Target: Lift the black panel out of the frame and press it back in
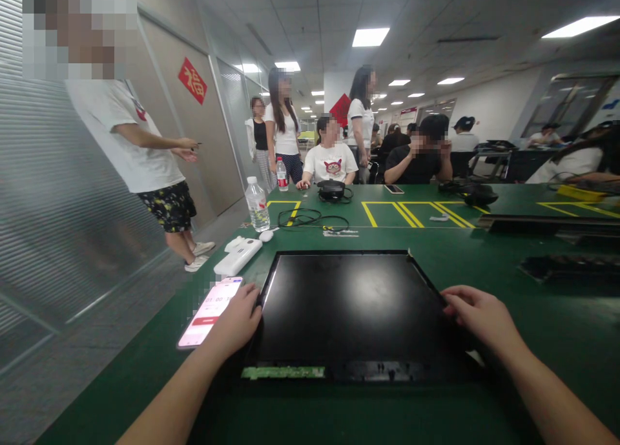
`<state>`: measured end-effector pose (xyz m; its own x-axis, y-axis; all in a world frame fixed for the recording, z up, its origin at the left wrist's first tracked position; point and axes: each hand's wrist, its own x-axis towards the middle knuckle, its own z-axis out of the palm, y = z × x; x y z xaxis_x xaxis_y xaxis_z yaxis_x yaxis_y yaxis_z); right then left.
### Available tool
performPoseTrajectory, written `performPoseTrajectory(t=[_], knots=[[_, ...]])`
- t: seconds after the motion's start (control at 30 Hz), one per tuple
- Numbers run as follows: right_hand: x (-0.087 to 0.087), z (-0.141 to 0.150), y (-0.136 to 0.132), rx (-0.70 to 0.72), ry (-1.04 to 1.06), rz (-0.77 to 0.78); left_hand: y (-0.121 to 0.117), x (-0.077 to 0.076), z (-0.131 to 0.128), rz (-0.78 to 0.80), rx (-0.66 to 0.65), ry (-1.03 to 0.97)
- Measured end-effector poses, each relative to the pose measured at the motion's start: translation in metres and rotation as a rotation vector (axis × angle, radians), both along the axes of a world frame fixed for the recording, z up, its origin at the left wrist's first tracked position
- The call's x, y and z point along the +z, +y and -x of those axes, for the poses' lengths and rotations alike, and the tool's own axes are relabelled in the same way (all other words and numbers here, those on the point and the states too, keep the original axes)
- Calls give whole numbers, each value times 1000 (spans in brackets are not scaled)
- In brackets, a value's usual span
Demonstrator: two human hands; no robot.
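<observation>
Flat on the green table in front of me lies a black LCD panel point(339, 309) in a dark frame, screen side up. A green circuit board strip point(283, 372) runs along the left part of its near edge. My left hand point(243, 314) grips the panel's left edge, fingers bent over the frame, its wrist partly covering a lit phone point(210, 316). At the right edge, my right hand point(477, 312) has its thumb and fingers closed on the frame. The undersides of both sets of fingertips are hidden.
Beyond the phone are a white device point(238, 258) and a water bottle point(257, 205). A black cable point(310, 219) lies past the panel. Dark strips point(547, 223) and a dark part point(566, 267) are at the right. A person stands left of the table point(130, 406); others sit opposite.
</observation>
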<state>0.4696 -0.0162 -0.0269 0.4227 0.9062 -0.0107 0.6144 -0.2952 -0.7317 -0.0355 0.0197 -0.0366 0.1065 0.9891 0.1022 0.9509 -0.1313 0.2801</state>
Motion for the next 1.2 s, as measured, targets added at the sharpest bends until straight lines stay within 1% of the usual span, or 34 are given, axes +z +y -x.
performPoseTrajectory(t=[0.1,0.2,0.37,0.5,0.63,0.7,0.87,0.93,1.1,1.2], knots=[[-1,-3,1,-20,-44,-5,-1,4,-1,35,-13,50],[-6,-8,4,-27,-118,-6,-2,8,-1,36,-26,38],[-15,-10,8,8,-173,47,0,8,1,13,-40,-63],[-15,-7,7,36,-213,84,0,7,2,9,-48,-132],[-16,-7,6,48,-225,85,-1,11,1,-17,-34,-242],[-18,-8,7,44,-230,69,-2,15,1,-10,14,-333],[-21,-9,7,40,-234,49,-4,22,-4,74,253,-672],[-21,-9,7,30,-236,59,-6,25,-8,106,323,-819],[-22,-9,7,28,-250,67,-11,31,-19,242,457,-1093],[-22,-10,7,33,-241,83,-13,35,-24,369,478,-1264]])
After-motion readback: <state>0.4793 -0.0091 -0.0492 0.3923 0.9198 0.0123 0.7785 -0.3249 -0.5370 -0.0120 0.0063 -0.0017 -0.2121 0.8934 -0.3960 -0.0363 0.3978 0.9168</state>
